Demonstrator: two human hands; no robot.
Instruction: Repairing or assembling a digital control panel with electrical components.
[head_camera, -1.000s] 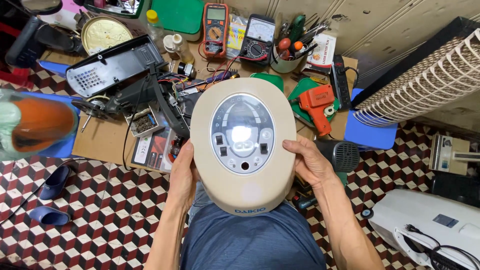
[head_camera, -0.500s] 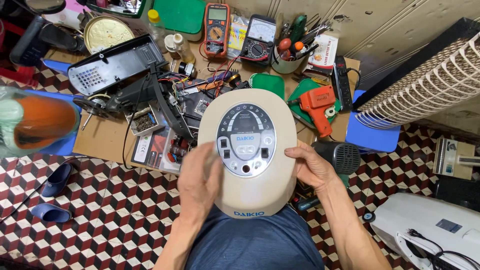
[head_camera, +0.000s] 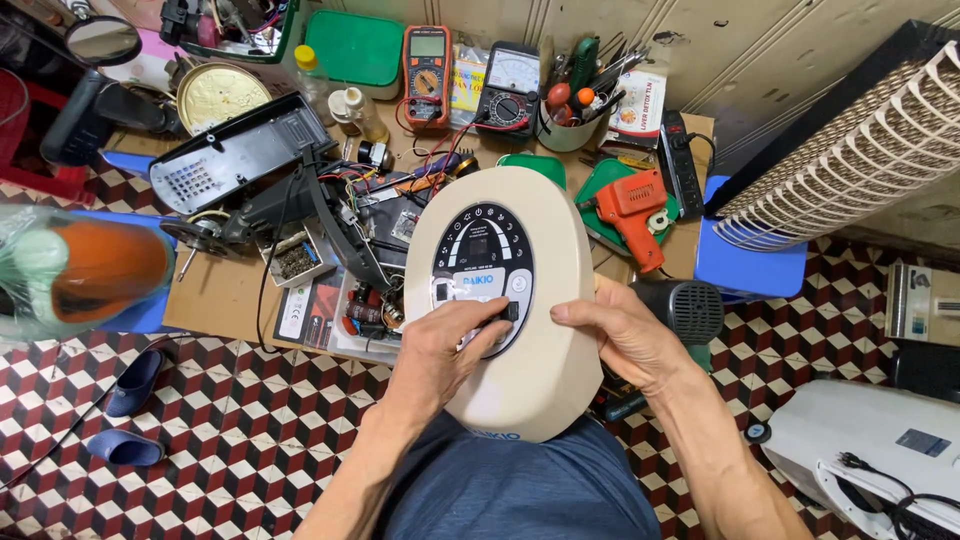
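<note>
Beyond the hands, a low brown cardboard-topped surface (head_camera: 225, 290) is crowded with repair gear. Far ahead of the left hand (head_camera: 450, 350) lie a black slotted plastic housing (head_camera: 235, 150) and a round brass-coloured dial plate (head_camera: 222, 95). Straight ahead stand an orange digital multimeter (head_camera: 427, 60), a black analogue meter (head_camera: 508, 88) and a cup of screwdrivers (head_camera: 572, 105). Ahead of the right hand (head_camera: 625, 335) lie an orange power drill (head_camera: 632, 208) and a black power strip (head_camera: 682, 165). Below, left of the hands, two blue slippers (head_camera: 130, 410) lie on the chequered tile floor (head_camera: 220, 440).

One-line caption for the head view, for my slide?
Left hand presses the dark control panel of a cream oval appliance cover steadied by the right hand above a cluttered workbench.
</note>
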